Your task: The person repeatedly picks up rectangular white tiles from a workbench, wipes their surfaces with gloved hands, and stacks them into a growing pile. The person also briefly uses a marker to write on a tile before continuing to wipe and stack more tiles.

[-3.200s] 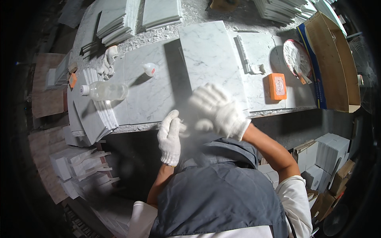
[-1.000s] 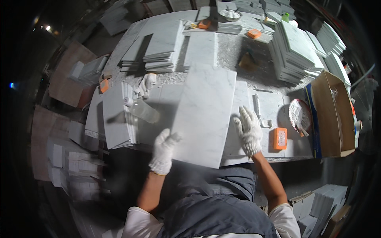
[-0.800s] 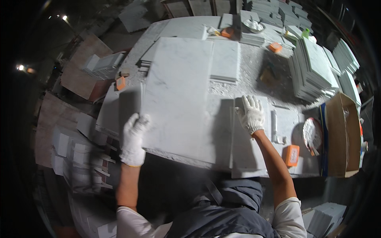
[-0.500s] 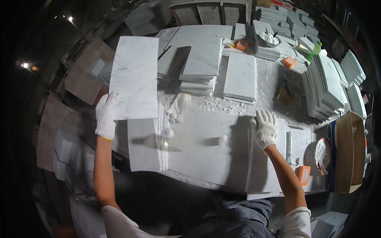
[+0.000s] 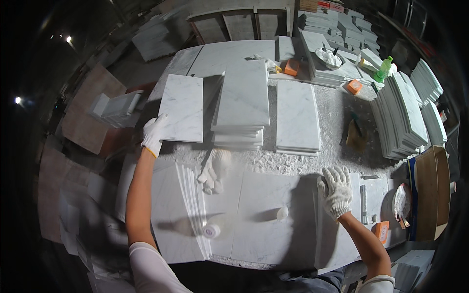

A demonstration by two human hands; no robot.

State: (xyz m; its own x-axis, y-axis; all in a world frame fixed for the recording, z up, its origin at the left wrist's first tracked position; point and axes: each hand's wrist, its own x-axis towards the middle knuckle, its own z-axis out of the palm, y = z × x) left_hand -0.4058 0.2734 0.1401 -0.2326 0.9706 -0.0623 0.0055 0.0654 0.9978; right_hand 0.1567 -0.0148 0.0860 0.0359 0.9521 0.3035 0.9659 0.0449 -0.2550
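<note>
My left hand (image 5: 153, 135), in a white knit glove, grips a pale grey-veined marble tile (image 5: 183, 107) by its near left corner. The tile is over the table's far left part, left of a stack of similar tiles (image 5: 243, 100); whether it touches the surface I cannot tell. My right hand (image 5: 337, 192), also gloved, lies flat with fingers stretched on the tiles (image 5: 337, 244) at the front right, its thumb by their left edge. Between my arms are a round white-capped bottle (image 5: 211, 231), a small white upright piece (image 5: 282, 213) and a loose white glove (image 5: 214, 172).
Another tile stack (image 5: 297, 115) stands mid-table, with leaning tiles (image 5: 398, 115) to the right. Stone chips (image 5: 278, 162) litter the surface. A bowl of white paste (image 5: 329, 57), a green bottle (image 5: 383, 69), orange boxes (image 5: 354, 87) and an open cardboard box (image 5: 430, 195) are around.
My left hand has carried the tile away from me, toward the far left of the table, and lowered it. The view has tilted upward. My right hand stays on the tiles at the right.
</note>
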